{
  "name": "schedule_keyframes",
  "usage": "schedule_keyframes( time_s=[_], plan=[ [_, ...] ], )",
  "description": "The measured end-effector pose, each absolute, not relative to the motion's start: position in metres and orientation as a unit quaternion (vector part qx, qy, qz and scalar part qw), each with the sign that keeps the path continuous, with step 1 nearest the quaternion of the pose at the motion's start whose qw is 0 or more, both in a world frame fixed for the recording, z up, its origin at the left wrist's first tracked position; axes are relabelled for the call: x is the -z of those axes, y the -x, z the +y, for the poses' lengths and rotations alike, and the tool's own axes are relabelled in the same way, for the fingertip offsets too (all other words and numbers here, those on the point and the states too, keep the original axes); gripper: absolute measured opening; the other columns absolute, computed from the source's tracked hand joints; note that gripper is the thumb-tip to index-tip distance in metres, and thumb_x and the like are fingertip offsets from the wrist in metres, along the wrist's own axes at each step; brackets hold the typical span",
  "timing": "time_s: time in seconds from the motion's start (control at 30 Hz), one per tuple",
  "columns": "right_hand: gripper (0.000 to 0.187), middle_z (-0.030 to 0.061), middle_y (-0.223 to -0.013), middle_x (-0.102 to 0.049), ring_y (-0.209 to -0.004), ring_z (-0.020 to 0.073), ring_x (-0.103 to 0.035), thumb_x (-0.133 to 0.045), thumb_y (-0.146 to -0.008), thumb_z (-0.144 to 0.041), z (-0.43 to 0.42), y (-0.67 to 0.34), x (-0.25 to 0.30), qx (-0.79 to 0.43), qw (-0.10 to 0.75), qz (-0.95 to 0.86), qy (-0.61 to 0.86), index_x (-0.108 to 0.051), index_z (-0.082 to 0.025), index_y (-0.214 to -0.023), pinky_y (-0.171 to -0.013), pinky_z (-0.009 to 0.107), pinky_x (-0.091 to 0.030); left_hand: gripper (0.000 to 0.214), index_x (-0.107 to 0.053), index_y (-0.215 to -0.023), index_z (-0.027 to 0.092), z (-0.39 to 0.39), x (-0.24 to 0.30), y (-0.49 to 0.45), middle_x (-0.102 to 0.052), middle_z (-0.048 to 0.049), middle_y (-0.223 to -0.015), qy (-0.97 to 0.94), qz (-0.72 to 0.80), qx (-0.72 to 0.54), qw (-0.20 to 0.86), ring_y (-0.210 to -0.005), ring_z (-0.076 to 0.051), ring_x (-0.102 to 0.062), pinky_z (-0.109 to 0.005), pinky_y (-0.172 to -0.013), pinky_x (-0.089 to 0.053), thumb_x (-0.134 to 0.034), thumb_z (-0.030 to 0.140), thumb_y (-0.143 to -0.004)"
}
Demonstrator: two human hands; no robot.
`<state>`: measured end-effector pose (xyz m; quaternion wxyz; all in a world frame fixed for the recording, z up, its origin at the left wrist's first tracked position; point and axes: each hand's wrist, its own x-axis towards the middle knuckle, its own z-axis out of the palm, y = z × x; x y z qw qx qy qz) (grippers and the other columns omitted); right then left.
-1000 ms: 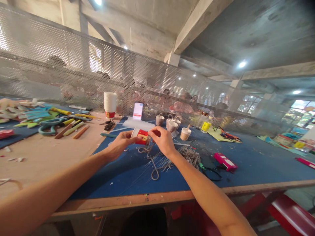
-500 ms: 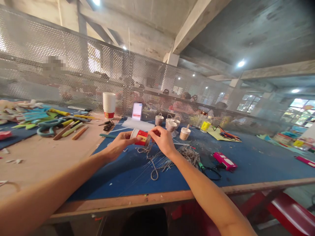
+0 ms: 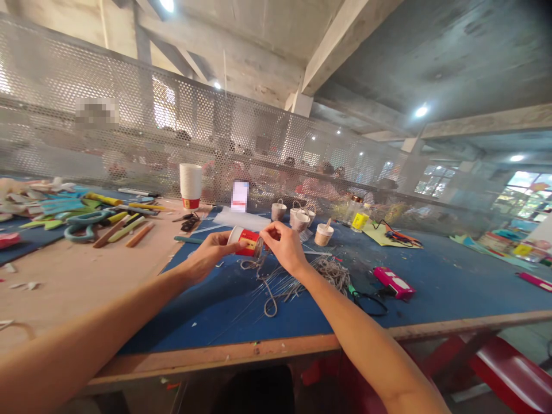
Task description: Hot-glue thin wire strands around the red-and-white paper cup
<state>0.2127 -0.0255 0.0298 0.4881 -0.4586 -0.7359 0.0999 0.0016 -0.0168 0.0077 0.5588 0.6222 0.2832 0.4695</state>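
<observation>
Blue work mat (image 3: 431,287) fills the middle of the frame; on it I watch both hands meet at a paper cup.

My left hand (image 3: 207,256) grips the red-and-white paper cup (image 3: 244,239) sideways at centre, steadying it; my right hand (image 3: 282,247) pinches twine (image 3: 259,264) at its base, seemingly to wind it.

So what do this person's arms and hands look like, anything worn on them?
Both arms are bare along all that shows, with no sleeves in view. The left hand and right hand wear no gloves, and no rings, watch or bracelets can be seen. The forearms are slim and carry no visible markings.
</observation>
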Motion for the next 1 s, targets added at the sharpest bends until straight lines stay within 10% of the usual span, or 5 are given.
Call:
schedule_keyframes(
  time_s=[1.0],
  plan=[
    [0.012,-0.0013,-0.072,-0.073,-0.073,0.0179,-0.073,-0.066,-0.094,-0.032,-0.026,-0.2142,-0.0265,-0.065,0.479,-0.74,0.467,-0.068,-0.024,-0.085,-0.071,0.026,-0.054,0.033,-0.085,-0.103,0.019,-0.0177,-0.0073,-0.0026,-0.085,-0.0108,-0.098,-0.618,0.279,-0.452,0.58,-0.09,-0.03,-0.077,-0.038,-0.087,-0.055,-0.085,0.038,-0.077]
  ],
)
